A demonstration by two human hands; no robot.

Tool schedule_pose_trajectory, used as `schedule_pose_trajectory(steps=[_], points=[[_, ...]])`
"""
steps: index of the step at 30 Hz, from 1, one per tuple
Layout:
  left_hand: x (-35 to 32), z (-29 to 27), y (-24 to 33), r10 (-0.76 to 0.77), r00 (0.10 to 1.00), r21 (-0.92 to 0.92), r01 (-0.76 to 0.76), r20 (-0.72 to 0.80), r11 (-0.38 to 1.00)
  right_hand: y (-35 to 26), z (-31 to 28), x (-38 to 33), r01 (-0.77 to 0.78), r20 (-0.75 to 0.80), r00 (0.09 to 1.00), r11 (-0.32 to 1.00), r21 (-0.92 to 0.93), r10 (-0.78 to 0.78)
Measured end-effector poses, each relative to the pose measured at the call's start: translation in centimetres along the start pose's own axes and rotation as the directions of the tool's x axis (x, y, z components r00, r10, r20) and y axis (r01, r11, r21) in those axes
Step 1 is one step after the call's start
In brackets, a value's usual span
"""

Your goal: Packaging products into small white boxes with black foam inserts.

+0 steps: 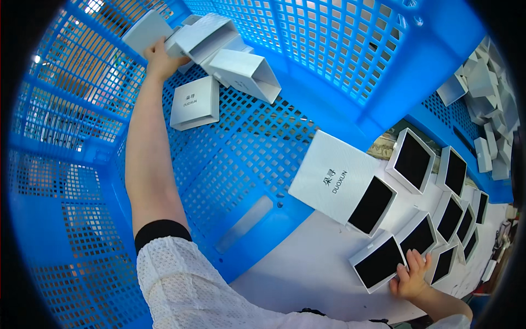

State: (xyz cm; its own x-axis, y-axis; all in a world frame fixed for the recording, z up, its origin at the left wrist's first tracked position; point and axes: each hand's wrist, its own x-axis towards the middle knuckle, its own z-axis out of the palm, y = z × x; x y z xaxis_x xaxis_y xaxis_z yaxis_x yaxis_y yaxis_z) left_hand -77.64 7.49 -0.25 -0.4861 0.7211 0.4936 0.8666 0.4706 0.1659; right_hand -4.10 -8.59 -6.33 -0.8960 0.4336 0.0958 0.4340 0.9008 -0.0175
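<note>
My left hand reaches deep into a large blue plastic crate, at its far left end. Its fingers are closed on a white cardboard box sleeve, partly hidden among other white sleeves. A flat white box piece leans beside it on the crate wall. My right hand, its fingers apart, touches the edge of a white box tray with a black insert on the table. A similar black-lined tray lies just beyond those fingertips.
Open-ended white sleeves and a single printed one lie in the crate. A printed white sleeve partly covers a black-lined tray at the crate's edge. Several more trays spread over the white table. Another blue crate holds piled white boxes.
</note>
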Motion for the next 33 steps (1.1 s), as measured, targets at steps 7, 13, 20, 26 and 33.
schedule_pose_trajectory(steps=[7,13,20,26,33], points=[[-1.7,-2.4,1.5,0.021,0.999,0.163,-0.029,0.047,0.986,-0.3,-0.1,0.5,-0.006,-0.014,1.000,0.999,0.050,0.006],[-10.4,-7.7,6.6,0.328,0.917,-0.259,-0.268,0.226,0.928,-0.3,-0.4,1.2,0.002,-0.022,1.000,0.996,0.084,0.000],[-14.2,-14.2,11.7,0.359,0.705,-0.653,0.193,0.611,0.733,0.3,-0.3,1.6,0.012,-0.027,1.000,0.998,0.054,-0.010],[-1.1,-4.8,8.3,0.275,0.960,-0.582,-0.197,0.048,0.789,-0.2,-0.4,1.7,0.013,-0.042,0.999,0.999,0.045,-0.011],[2.9,4.5,3.2,0.044,0.994,-0.001,-0.044,0.104,0.999,-0.8,-1.6,1.9,0.013,-0.028,1.000,0.995,0.095,-0.010]])
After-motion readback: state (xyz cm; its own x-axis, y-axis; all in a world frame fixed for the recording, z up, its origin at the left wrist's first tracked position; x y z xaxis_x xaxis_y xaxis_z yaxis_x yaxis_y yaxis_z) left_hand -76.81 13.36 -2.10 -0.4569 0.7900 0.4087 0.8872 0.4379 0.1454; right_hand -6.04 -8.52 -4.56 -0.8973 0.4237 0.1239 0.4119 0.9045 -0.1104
